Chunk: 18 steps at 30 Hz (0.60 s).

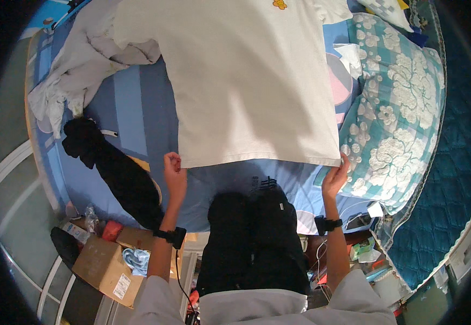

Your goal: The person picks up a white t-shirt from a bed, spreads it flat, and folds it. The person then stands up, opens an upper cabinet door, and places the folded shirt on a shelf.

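Observation:
A cream T-shirt (251, 89) with a small orange flower motif lies spread on a bed with a blue patterned sheet (128, 105), its hem towards me. My left hand (173, 164) pinches the hem's left corner. The hem's right corner is held between the thumb and fingers of my right hand (336, 174), beside a teal floral pillow (410, 97). The shirt's upper part runs out of view at the top.
Crumpled pale grey clothing (97, 48) and a black garment (126, 178) lie to the left. Cardboard boxes (105, 264) stand below the bed at lower left. White cables (320, 256) hang near my right forearm. A teal quilted cover (434, 203) lies at far right.

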### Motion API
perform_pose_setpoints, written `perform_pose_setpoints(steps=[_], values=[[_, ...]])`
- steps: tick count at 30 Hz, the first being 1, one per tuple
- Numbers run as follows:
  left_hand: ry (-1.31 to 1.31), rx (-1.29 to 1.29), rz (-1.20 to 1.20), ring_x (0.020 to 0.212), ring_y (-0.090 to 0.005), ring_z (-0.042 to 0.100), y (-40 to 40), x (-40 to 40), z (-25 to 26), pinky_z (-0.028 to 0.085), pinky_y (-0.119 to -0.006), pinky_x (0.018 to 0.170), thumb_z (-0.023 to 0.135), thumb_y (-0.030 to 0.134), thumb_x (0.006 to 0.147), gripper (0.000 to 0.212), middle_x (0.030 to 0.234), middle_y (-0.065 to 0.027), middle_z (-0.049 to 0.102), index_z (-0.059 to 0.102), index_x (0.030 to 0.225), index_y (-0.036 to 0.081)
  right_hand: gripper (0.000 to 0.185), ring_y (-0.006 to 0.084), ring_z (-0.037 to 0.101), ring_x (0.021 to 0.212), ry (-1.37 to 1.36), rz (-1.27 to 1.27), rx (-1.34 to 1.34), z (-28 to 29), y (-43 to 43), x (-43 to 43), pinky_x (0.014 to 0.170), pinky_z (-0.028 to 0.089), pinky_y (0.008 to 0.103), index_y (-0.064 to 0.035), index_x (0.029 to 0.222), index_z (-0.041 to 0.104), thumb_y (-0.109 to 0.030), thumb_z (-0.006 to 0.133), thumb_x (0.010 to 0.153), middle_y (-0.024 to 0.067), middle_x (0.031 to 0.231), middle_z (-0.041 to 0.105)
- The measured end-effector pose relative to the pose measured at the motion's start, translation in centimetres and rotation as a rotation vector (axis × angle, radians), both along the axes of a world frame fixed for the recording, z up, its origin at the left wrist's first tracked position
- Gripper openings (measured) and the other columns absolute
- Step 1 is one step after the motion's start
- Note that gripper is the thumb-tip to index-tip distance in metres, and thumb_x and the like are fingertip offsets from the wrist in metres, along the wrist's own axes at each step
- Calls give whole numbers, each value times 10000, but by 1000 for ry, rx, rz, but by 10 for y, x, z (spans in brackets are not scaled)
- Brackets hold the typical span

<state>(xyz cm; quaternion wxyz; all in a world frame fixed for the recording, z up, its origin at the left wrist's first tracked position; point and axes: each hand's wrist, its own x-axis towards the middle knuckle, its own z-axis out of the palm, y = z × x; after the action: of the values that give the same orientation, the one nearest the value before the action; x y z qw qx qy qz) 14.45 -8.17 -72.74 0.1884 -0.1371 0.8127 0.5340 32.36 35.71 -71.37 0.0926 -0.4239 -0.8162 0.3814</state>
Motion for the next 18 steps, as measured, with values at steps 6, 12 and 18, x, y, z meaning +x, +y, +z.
perform_pose_setpoints(steps=[6, 12, 18], values=[[1, -211, -157, 907, -123, 610, 5, -8, -11, 504, -258, 811, 706, 23, 881, 375, 995, -42, 614, 478, 1177, 58, 380, 229, 672, 934, -30, 8, 24, -10, 2, -7, 824, 511, 339, -13, 1303, 593, 6, 404, 974, 180, 1105, 699], [-91, -235, -93, 915, -157, 626, 9, -9, -22, 515, -292, 825, 721, 35, 868, 416, 1005, -66, 643, 504, 1223, 37, 378, 379, 650, 1042, -192, 158, 252, -36, 14, -12, 869, 527, 425, -32, 1315, 573, -7, 519, 941, 175, 1173, 653], [40, -298, -99, 948, -179, 628, -6, -4, -28, 504, -310, 870, 672, -20, 877, 302, 1029, -67, 650, 573, 1162, 6, 409, 388, 631, 1051, -286, 419, 445, -27, 14, -33, 824, 536, 459, -75, 1261, 566, -29, 617, 857, 175, 1196, 626]])
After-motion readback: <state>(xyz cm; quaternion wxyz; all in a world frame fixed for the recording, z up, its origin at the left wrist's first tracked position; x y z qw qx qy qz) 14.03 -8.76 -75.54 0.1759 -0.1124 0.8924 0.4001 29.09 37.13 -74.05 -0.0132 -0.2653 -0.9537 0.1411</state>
